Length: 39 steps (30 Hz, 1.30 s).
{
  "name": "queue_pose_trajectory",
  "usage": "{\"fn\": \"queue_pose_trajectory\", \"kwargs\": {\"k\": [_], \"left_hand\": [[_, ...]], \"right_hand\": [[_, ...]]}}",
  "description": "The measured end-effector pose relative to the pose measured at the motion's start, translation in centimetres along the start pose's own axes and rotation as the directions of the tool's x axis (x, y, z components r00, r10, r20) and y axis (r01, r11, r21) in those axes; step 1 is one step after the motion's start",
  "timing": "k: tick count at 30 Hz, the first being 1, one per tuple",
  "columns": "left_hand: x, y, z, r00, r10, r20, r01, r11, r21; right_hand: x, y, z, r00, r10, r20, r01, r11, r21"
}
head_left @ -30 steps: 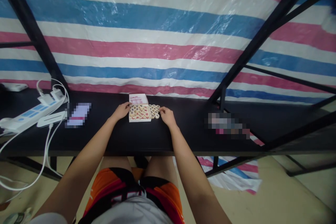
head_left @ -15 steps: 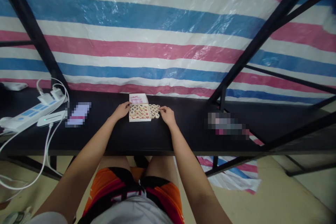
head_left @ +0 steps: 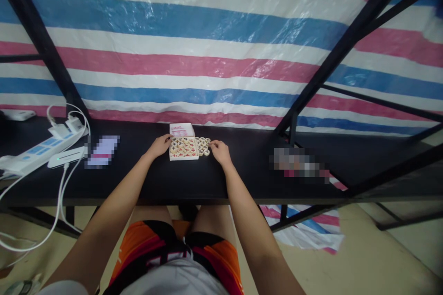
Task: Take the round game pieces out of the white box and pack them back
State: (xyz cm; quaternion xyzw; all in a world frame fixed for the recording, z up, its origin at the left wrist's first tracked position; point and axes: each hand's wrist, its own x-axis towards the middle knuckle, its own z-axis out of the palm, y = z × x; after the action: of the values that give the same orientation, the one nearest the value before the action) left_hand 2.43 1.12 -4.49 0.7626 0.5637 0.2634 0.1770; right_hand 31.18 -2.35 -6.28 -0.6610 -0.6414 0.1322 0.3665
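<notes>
A white open box point(head_left: 184, 158) on the black table holds rows of round Chinese chess pieces point(head_left: 183, 146), some with black characters and some with red. My left hand point(head_left: 161, 145) is closed at the box's back left corner, fingertips against its edge. Several loose Chinese chess pieces point(head_left: 201, 145) lie against the right side of the box. My right hand point(head_left: 220, 151) is closed, with its fingertips on a piece at the right edge of that group. Behind the box lies its white lid point(head_left: 182, 130) with pink print.
To the left on the table point(head_left: 194, 184) are a white power strip point(head_left: 38, 150) with plugs and cables, a white device point(head_left: 65, 157) and a blurred phone point(head_left: 103, 151). A pixelated object point(head_left: 301, 163) lies right. Black metal posts point(head_left: 311, 87) and a striped sheet point(head_left: 194, 64) stand behind.
My right hand has shifted slightly left, and the loose pieces sit a little closer to the box. My left hand stays at the box corner.
</notes>
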Motion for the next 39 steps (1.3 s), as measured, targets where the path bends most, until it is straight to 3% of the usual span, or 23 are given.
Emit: {"fn": "queue_pose_trajectory", "kwargs": {"k": [39], "left_hand": [[-0.04,0.15,-0.04,1.000,0.014,-0.005,-0.014,1.000,-0.008]], "right_hand": [[-0.34,-0.99,-0.77,0.994,0.091,0.067,-0.096,0.992,0.080]]}}
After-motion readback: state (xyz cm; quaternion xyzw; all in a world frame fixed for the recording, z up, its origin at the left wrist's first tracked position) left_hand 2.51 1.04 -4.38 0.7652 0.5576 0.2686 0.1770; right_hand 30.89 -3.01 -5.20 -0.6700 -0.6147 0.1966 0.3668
